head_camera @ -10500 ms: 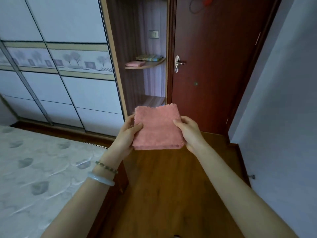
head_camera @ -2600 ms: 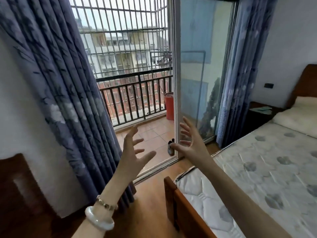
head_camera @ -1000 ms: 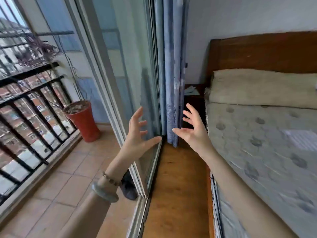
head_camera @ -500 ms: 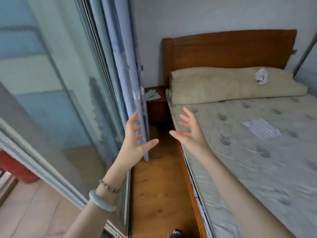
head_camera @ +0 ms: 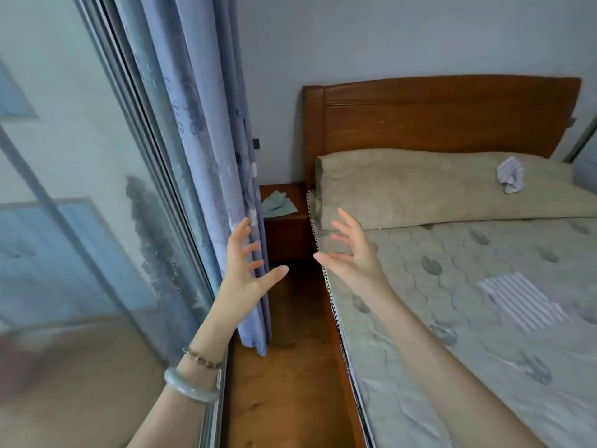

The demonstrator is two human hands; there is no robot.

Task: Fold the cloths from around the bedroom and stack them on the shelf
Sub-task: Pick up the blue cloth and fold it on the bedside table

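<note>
A pale green cloth (head_camera: 277,205) lies rumpled on the wooden nightstand (head_camera: 284,234) between curtain and bed. On the pillow (head_camera: 420,189) sits a crumpled white striped cloth (head_camera: 510,173). A flat striped cloth (head_camera: 520,300) lies spread on the mattress (head_camera: 468,350). My left hand (head_camera: 247,270) is raised in front of the curtain, fingers spread, holding nothing. My right hand (head_camera: 350,253) is raised over the bed's near edge, fingers spread, also holding nothing. The shelf is out of view.
A blue curtain (head_camera: 206,156) hangs at the left beside a glass sliding door (head_camera: 80,221). A narrow strip of wooden floor (head_camera: 290,367) runs between door and bed. The wooden headboard (head_camera: 436,114) stands against the far wall.
The pink cloth I held earlier is gone from my hands. My view has swung from the balcony door to the bed and moved closer to the nightstand; both hands stay raised and spread.
</note>
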